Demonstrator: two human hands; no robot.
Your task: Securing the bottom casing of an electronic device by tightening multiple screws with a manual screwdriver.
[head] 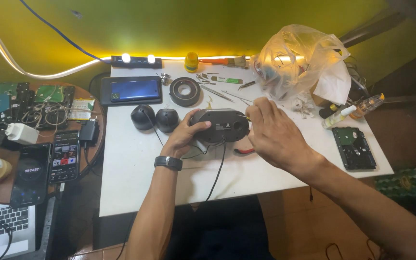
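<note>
The left hand (185, 135), a black band at its wrist, wraps round the near left end of a dark oval speaker housing (219, 126) lying at the middle of the white table (136, 183), its black cable trailing toward the near edge. The right hand (274, 132) is closed, fingertips pinching a thin tool at the housing's right end. Just left sit two black domes (155, 118); beyond them a ring-shaped speaker magnet (184, 91), a tablet (132, 90) and a crumpled plastic bag (300, 58)
</note>
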